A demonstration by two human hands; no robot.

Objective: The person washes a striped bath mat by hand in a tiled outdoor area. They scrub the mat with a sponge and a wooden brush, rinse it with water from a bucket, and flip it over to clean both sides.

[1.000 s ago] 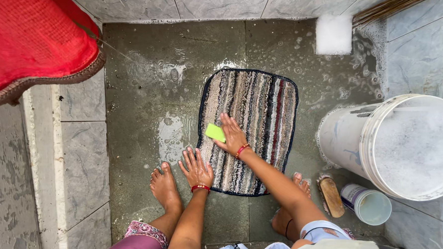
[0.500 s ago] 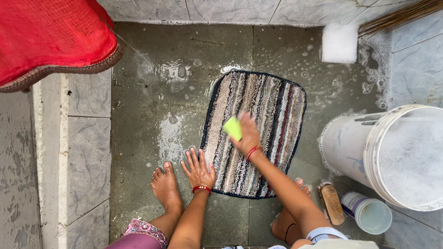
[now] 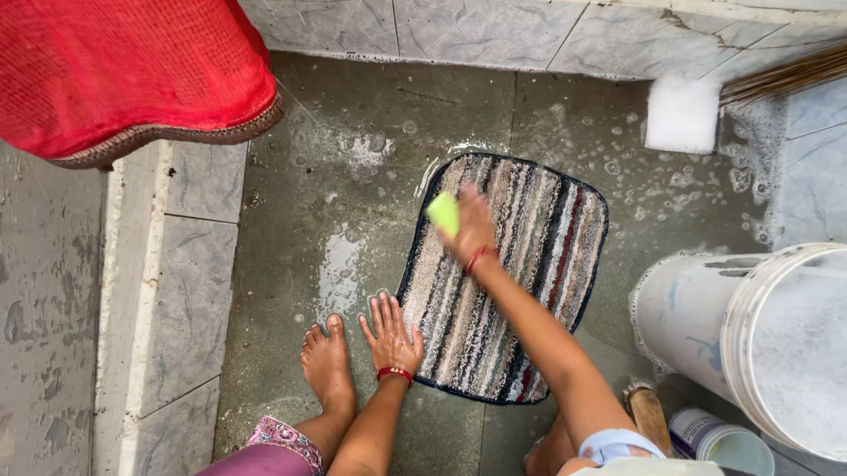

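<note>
Gripping a lime-green scrub pad (image 3: 443, 213) at the far-left end of the striped woven mat (image 3: 529, 262), right hand (image 3: 471, 234) stays closed w/ mat's length running toward left hand (image 3: 390, 335), flat, fingers spread on near edge.

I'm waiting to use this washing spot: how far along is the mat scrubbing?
Wet floor and suds around the striped woven mat show washing is underway. In hand: the right hand works a green scrubber near the mat's top, while the left hand pins its lower edge. Rinsing looks undone; foam remains.
</note>
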